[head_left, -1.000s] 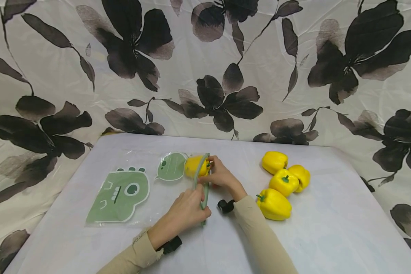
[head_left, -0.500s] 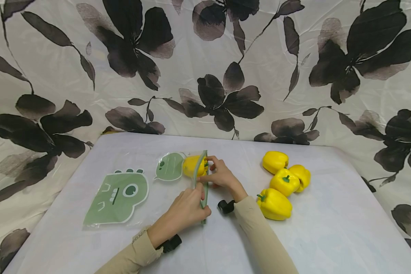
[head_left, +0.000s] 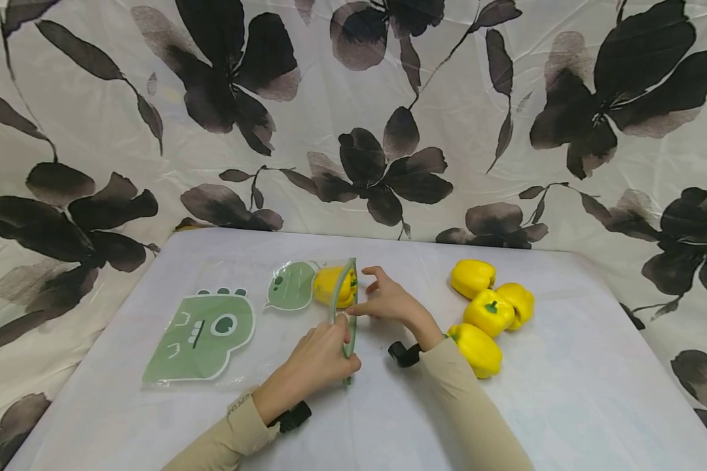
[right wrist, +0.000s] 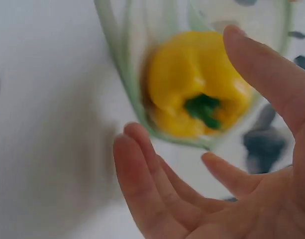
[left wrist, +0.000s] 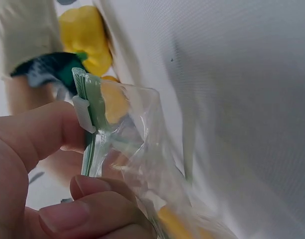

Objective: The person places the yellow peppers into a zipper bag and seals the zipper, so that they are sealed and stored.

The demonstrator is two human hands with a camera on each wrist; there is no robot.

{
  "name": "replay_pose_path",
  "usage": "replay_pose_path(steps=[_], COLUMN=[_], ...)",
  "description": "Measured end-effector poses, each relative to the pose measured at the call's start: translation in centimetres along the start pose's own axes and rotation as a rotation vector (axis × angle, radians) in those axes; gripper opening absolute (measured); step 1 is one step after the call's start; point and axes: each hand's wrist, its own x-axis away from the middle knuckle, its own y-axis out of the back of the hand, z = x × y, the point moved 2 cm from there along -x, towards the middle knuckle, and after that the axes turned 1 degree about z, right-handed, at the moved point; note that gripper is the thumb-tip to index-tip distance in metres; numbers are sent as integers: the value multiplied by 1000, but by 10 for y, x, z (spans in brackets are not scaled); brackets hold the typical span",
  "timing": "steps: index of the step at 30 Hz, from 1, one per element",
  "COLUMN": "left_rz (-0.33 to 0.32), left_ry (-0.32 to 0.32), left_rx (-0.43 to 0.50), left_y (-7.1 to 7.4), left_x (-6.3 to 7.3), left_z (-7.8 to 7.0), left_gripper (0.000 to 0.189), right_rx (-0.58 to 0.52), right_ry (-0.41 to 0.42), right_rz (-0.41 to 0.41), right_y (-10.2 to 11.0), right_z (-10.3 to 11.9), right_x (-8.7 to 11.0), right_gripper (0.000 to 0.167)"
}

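A clear zip bag (head_left: 253,353) printed with a green dinosaur lies flat, its green-edged mouth facing right. Just inside that mouth sits a yellow bell pepper (head_left: 328,285), its green stem turned toward the opening in the right wrist view. My left hand (head_left: 313,363) holds the bag's edge; in the left wrist view a white slider (left wrist: 84,114) on the green zip strip touches a finger. My right hand (head_left: 391,302) is beside the mouth, fingers spread and relaxed, with nothing held. In the right wrist view the fingers stand apart from the pepper.
Several more yellow bell peppers (head_left: 488,314) are grouped on the white table (head_left: 565,392) at the right, the nearest partly behind my right sleeve. A floral cloth (head_left: 306,131) hangs behind the table. Each wrist wears a black camera strap.
The right hand has let go of the pepper and drawn back to the right. The pepper and bag shifted slightly left early on. My left hand keeps its hold on the bag edge.
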Motion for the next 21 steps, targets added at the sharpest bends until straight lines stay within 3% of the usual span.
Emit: replay_pose_path(steps=[3, 9, 11, 16, 21], left_rz=[12, 4, 1, 1, 8], left_ry=[17, 17, 13, 7, 4], left_rx=[11, 23, 28, 40, 49], left_y=[-1, 0, 0, 1, 0], left_x=[-1, -1, 0, 1, 1], left_z=[1, 1, 1, 1, 1], left_gripper=[30, 29, 28, 27, 26], right_rx=[82, 269, 333, 481, 528], right_ry=[67, 336, 389, 374, 350], right_rz=[-12, -53, -70, -56, 5], right_y=[20, 67, 81, 98, 98], right_z=[6, 8, 1, -24, -42], right_x=[20, 71, 88, 122, 142], right_gripper=[81, 52, 47, 39, 35])
